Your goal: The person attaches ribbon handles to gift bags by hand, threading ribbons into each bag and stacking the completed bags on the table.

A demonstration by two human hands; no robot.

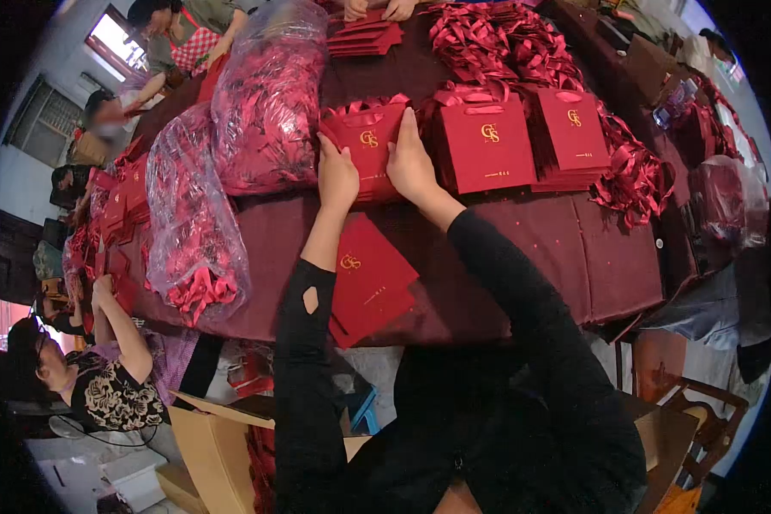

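Note:
A stack of red paper gift bags [369, 137] with gold lettering and red ribbon handles stands on the table in front of me. My left hand [337, 177] presses against its left side, while my right hand [411, 163] presses the right side with fingers straight and pointing away from me. The stack is held between the two palms. Nearer to me, a few flat red bags [370, 278] lie loose below my left wrist. Just right of my right hand is another stack of red bags [488, 147], with a further stack [574, 137] beside it.
Plastic sacks of red ribbon, one large [270, 103] and one smaller [193, 223], lie to the left. Loose ribbons [634, 184] hang at the right, with more ribbon piles [505, 43] behind. Co-workers sit around the maroon-covered table [522, 257]. An open cardboard box [218, 454] stands below left.

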